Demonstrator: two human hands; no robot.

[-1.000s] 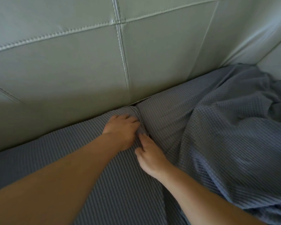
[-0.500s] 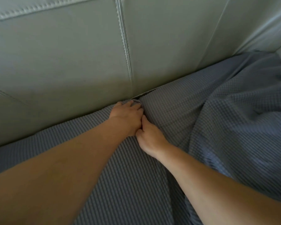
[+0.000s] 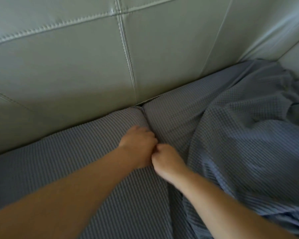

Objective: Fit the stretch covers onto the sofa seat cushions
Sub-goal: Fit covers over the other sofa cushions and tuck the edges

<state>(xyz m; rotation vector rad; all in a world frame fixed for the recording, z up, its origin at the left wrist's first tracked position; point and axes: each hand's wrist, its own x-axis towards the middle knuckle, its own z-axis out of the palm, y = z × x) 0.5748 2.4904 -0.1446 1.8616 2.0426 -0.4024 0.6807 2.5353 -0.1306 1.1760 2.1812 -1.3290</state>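
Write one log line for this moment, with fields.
left hand: fist at cushion gap | right hand: fist, touching left | right cover: bunched

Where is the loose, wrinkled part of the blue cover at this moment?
In the head view, the bunched cover lies on the right side of the seat, beside the right hand and reaching back to the corner of the grey sofa backrest.

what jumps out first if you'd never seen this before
Two bare hands, the left hand and right hand, meet fist to fist at the crease between two seat cushions in ribbed blue-grey cover. To the right, loose cover fabric lies bunched toward the corner. Behind rises the pale stitched leather backrest.
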